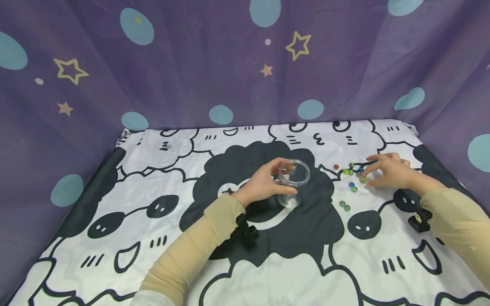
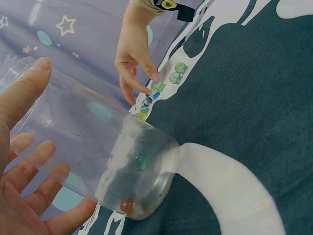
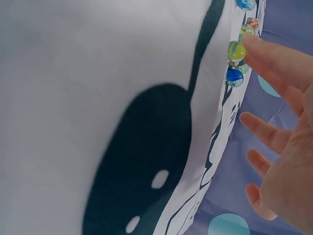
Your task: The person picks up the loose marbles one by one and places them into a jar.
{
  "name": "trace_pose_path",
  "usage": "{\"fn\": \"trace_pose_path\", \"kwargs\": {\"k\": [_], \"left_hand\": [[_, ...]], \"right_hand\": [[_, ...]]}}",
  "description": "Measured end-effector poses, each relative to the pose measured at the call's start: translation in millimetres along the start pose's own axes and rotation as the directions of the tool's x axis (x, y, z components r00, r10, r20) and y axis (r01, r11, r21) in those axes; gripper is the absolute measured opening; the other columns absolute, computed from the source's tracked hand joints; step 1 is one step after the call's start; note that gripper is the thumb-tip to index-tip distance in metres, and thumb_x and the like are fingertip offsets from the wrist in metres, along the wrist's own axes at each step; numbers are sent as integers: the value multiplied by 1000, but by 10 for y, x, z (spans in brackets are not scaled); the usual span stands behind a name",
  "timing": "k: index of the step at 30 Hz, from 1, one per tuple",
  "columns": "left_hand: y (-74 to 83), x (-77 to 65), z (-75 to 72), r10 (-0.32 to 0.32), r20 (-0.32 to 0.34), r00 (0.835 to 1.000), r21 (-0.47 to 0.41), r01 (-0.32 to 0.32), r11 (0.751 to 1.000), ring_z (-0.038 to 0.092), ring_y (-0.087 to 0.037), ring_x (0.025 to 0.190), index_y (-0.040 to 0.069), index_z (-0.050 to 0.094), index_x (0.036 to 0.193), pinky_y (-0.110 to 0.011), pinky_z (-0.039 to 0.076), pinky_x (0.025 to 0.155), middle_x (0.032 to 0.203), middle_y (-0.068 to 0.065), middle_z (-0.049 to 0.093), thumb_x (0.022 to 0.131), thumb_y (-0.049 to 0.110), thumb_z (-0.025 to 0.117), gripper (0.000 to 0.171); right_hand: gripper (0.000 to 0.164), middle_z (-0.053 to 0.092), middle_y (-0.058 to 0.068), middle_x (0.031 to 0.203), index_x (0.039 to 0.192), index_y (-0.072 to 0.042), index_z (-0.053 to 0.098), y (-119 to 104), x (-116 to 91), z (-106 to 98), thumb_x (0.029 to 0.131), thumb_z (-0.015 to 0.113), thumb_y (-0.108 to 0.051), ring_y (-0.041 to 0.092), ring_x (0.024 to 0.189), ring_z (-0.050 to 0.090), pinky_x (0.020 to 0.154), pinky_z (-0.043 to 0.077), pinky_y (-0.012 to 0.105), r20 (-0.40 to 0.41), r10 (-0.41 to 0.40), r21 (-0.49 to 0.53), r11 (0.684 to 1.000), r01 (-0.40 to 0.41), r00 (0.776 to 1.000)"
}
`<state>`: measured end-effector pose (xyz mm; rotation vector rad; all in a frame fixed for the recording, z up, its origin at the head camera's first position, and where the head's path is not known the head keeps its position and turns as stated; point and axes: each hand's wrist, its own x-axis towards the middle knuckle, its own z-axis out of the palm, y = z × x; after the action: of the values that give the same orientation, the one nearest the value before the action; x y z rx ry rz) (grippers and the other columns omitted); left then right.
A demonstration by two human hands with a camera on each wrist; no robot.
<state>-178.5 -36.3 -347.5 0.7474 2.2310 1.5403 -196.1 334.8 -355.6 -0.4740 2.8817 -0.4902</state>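
Note:
My left hand (image 1: 264,182) grips a clear, open-topped plastic jar (image 1: 289,199), thumb on one side and fingers round the other. The jar is upright over the dark sheep print. In the left wrist view an orange marble (image 2: 128,205) and a green marble (image 2: 142,161) lie at its bottom. My right hand (image 1: 390,172) is over a loose group of glass marbles at the right, fingers spread. Its index fingertip appears beside a yellow-green marble (image 3: 237,50); whether it touches is unclear. A blue marble (image 3: 234,77) sits close by.
A pair of green marbles (image 1: 344,206) lies nearer me, apart from the group. An orange-red marble (image 1: 336,167) is at the group's left. The sheep-print cloth (image 1: 153,246) covers the table, and a purple curtain (image 1: 191,63) hangs behind and at both sides.

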Motion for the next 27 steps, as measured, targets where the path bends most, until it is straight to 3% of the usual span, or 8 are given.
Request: {"fn": "trace_pose_path", "kwargs": {"k": [6,12,27], "left_hand": [[-5,3,-4,-4,-4,1000,11,4,1000,50,-19,123,10,45,137,-31,49,99,135,-6,53,76,12,80,70],[-5,-1,0,-3,-4,1000,4,3,1000,50,-21,123,14,46,136,-32,49,99,137,-10,52,76,12,80,68],[-6,5,-5,10,5,1000,6,-10,1000,50,-23,123,8,45,137,-33,49,98,136,-12,52,77,11,79,70]], "right_hand": [[24,39,32,133,93,-12,76,8,30,1,72,80,-23,59,117,19,77,18,70,1,17,-2,1000,-17,1000],[23,40,33,132,93,-9,75,-25,39,11,73,79,-21,59,116,19,78,17,71,1,32,-5,999,-32,999],[18,41,34,131,90,-9,75,-5,18,49,75,77,-18,60,116,20,78,17,71,-13,44,4,999,-44,999]]}}
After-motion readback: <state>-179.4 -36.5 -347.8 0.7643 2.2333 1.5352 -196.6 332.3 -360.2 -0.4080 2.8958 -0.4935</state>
